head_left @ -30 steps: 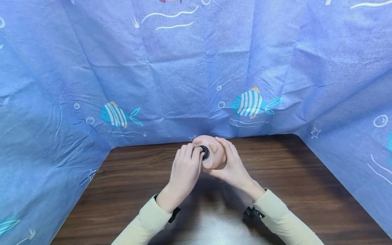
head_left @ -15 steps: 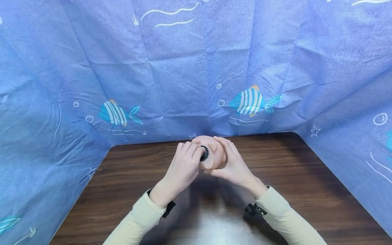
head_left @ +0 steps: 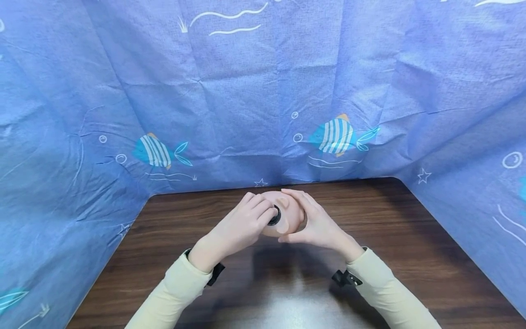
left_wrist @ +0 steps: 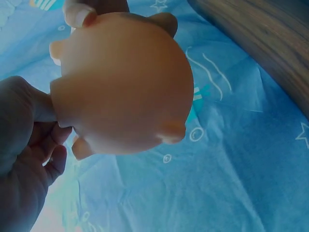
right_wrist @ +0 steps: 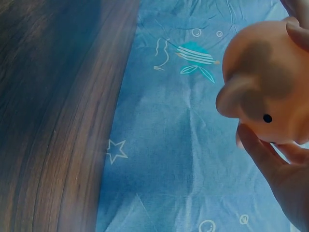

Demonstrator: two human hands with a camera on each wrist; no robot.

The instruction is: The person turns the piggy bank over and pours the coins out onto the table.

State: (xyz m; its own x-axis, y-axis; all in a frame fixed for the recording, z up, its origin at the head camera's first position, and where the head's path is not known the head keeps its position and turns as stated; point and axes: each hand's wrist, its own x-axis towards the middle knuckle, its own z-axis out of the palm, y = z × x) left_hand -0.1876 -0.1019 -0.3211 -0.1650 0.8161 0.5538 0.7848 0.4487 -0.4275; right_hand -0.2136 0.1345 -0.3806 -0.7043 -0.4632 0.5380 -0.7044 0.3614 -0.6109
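Cupping pink piggy bank (head_left: 287, 214), right hand (head_left: 318, 226), left hand (head_left: 242, 226) pinching black plug (head_left: 275, 215)

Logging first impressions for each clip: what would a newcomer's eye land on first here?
A peach-coloured toy pig, held up above the middle of the dark wooden table. The left hand pinches a black round plug on the pig's underside, while the right hand cups its body. Blue fish-print cloth closes in the table behind and at both sides.
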